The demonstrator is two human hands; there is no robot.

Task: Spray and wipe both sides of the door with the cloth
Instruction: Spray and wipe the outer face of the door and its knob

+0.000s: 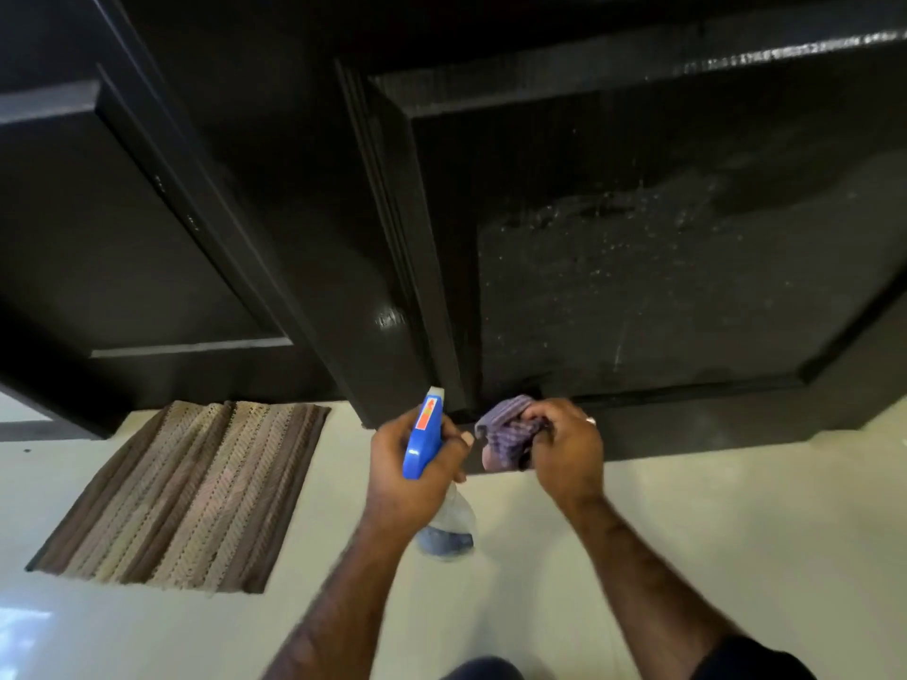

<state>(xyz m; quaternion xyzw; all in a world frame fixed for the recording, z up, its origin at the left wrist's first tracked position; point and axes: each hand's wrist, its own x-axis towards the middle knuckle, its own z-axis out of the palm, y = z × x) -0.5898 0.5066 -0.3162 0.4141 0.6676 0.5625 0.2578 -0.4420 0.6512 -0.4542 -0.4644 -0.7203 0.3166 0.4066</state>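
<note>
A dark brown panelled door (638, 296) fills the upper right, its lower panel wet with spray droplets and streaks. My left hand (407, 478) grips a spray bottle (423, 434) with a blue trigger head and a clear body holding a little dark liquid. Its nozzle points toward the door's bottom corner. My right hand (569, 449) holds a bunched purple cloth (508, 434) close to the bottom rail of the door, just right of the bottle.
A striped brown and beige mat (186, 493) lies on the pale glossy floor (711, 507) at the left. Another dark panelled surface (122, 238) stands at the left, behind the mat. The door's edge (392, 238) juts toward me in the middle.
</note>
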